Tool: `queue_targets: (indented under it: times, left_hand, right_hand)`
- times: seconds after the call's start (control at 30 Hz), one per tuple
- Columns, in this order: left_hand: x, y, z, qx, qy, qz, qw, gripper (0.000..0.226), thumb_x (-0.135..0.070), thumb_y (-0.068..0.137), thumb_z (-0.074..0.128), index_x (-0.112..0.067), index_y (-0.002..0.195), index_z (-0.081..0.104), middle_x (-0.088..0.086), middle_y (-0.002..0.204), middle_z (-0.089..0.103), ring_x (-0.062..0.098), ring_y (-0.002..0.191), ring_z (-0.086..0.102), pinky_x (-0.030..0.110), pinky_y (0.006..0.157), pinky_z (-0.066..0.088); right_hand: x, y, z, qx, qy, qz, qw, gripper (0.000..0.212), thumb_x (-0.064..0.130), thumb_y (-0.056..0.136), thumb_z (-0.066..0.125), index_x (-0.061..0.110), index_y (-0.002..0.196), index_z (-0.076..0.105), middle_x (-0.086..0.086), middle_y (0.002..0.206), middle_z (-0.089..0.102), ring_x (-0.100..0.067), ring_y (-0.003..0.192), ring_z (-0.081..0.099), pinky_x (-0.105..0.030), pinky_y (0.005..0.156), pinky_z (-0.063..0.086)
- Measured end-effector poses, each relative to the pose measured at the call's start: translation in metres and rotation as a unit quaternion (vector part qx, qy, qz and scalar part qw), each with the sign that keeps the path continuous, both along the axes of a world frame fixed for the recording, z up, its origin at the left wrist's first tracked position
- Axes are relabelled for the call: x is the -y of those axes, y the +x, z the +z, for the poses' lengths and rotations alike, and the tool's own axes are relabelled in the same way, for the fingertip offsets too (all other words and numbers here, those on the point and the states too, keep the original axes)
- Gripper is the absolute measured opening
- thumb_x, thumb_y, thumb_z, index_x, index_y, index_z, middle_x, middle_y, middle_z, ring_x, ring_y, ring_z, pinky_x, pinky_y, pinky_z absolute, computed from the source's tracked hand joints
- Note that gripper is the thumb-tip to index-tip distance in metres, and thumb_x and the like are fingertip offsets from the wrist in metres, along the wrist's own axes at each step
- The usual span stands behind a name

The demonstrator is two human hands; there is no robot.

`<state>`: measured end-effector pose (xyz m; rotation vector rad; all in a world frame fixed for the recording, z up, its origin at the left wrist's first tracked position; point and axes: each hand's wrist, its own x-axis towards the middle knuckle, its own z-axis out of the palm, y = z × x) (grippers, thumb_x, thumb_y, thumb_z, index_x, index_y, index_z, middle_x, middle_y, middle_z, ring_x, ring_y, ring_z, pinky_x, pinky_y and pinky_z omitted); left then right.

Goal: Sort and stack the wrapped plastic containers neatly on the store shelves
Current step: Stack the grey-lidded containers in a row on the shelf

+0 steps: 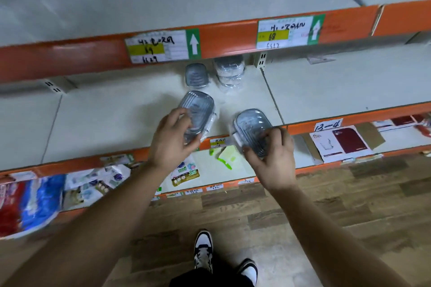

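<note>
My left hand (173, 140) grips a grey-lidded wrapped plastic container (198, 112) over the front of the middle shelf (116, 123). My right hand (271, 154) holds a second wrapped container (251, 126) by its near end at the shelf's front edge. Further back on the same shelf lies a single grey container (196, 75). Beside it stands a stack of wrapped containers (229, 70), partly hidden under the upper shelf's orange rail.
The orange rail (93, 53) of the upper shelf carries price labels with green arrows. Lower shelves hold packaged goods (35, 200) at left and a box with a maroon item (342, 142) at right. My shoes (204, 251) stand on a wood-pattern floor.
</note>
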<state>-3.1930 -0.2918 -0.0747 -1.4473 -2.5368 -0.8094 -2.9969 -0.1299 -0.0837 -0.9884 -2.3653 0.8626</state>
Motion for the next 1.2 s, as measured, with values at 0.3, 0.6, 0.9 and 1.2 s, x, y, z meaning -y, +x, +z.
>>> queue_targets:
  times: [0.3, 0.6, 0.9, 1.2]
  left_hand:
    - [0.067, 0.061, 0.090, -0.145, 0.059, -0.074, 0.985, 0.025, -0.033, 0.086, 0.062, -0.014, 0.090, 0.047, 0.010, 0.127, 0.051, 0.035, 0.116, 0.053, 0.041, 0.100, 0.043]
    - [0.079, 0.034, 0.207, -0.133, 0.132, -0.017, 0.982, 0.021, -0.029, 0.080, 0.065, -0.016, 0.088, 0.051, 0.012, 0.137, 0.048, 0.026, 0.116, 0.055, 0.031, 0.091, 0.045]
    - [0.101, -0.064, 0.239, -0.058, -0.015, 0.051, 0.997, 0.061, -0.044, 0.082, 0.035, -0.024, 0.135, 0.058, -0.002, 0.141, 0.055, 0.024, 0.131, 0.046, 0.041, 0.112, 0.032]
    - [0.083, -0.113, 0.241, -0.085, -0.067, 0.149, 0.983, 0.050, -0.048, 0.075, 0.045, -0.010, 0.104, 0.060, 0.009, 0.107, 0.064, 0.031, 0.103, 0.058, 0.036, 0.082, 0.045]
  right_hand:
    - [0.013, 0.048, 0.099, -0.173, 0.040, 0.083, 0.981, 0.048, 0.039, 0.072, 0.067, 0.011, 0.109, 0.052, -0.012, 0.121, 0.050, -0.027, 0.113, 0.048, -0.020, 0.093, 0.040]
    - [-0.016, 0.006, 0.210, -0.189, 0.146, 0.098, 0.966, 0.053, 0.041, 0.072, 0.062, 0.009, 0.114, 0.058, -0.013, 0.122, 0.054, -0.029, 0.115, 0.049, -0.031, 0.097, 0.038]
    - [-0.026, -0.070, 0.248, -0.045, 0.141, 0.134, 0.980, 0.058, 0.044, 0.077, 0.052, 0.010, 0.122, 0.066, -0.020, 0.134, 0.055, -0.038, 0.126, 0.044, -0.037, 0.106, 0.032]
    - [-0.029, -0.142, 0.248, 0.047, 0.108, 0.184, 0.976, 0.047, 0.026, 0.088, 0.056, 0.013, 0.133, 0.060, -0.016, 0.148, 0.046, -0.031, 0.144, 0.031, -0.034, 0.120, 0.016]
